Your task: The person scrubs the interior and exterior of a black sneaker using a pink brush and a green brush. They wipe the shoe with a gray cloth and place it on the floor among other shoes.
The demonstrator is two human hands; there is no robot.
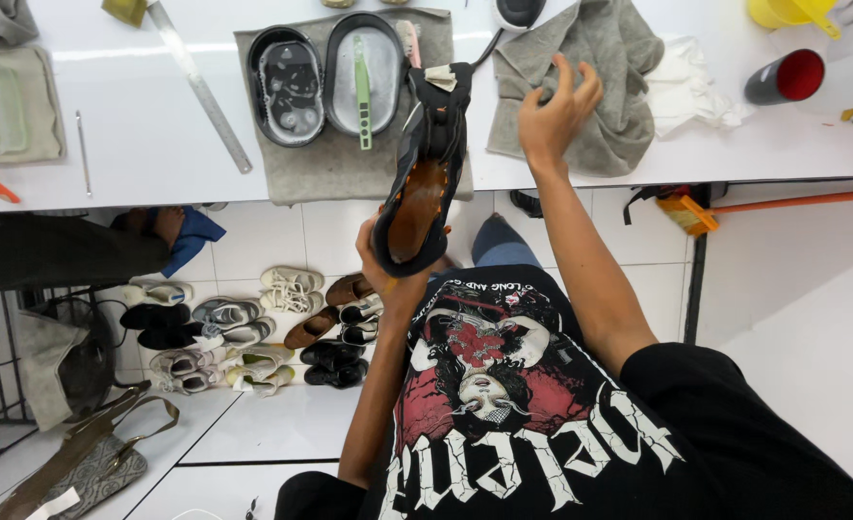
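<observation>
My left hand (385,273) grips a black shoe (425,164) by its heel, sole turned up, with an orange-brown outsole showing; its toe points toward the white table (138,144). My right hand (554,111) reaches over the table edge with fingers spread, touching a crumpled grey towel (609,67). A small beige cloth scrap (440,77) rests near the shoe's toe end.
On a grey mat (340,169) sit two black oval basins (287,87) and a green brush (361,91). A metal ruler (200,87), a white rag (686,91), a red-and-black cup (785,77) and a yellow container (783,12) lie on the table. Several pairs of shoes (253,332) line the floor.
</observation>
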